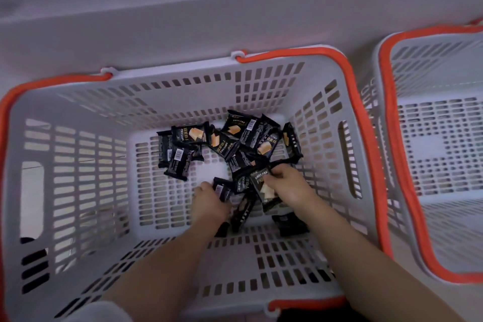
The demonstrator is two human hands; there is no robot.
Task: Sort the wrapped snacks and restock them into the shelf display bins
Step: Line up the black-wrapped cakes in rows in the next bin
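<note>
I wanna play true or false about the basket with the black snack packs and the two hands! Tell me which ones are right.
1. Both hands are inside the grey basket. True: the left hand and the right hand both reach down to its floor.
2. The snack packs have bright green wrappers. False: they are black with a yellow cake picture.
3. The right hand holds a snack pack. True.
4. The basket has blue handles. False: its handles are orange-red.
5. A second basket stands to the right. True.
6. The second basket is full of snacks. False: no snacks show in the part in view.
</note>
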